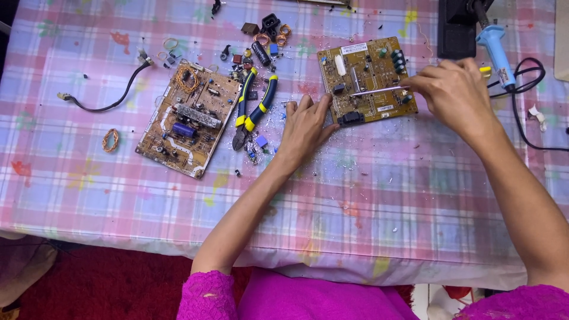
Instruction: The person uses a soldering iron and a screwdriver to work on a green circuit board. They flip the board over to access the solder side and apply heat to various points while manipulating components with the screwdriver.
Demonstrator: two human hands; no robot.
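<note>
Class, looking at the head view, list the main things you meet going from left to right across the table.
Black cable → left circuit board → blue-and-yellow pliers → left hand → right circuit board → right hand holding a metal tool → blue soldering iron.

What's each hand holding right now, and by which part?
Right hand pinches a thin metal tool at its right end. Left hand holds nothing; it rests flat against the circuit board.

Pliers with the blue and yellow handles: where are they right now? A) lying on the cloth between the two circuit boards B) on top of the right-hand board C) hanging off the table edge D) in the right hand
A: the pliers lie untouched on the checked tablecloth, between the left circuit board and the right circuit board, just beside the left hand.
</note>
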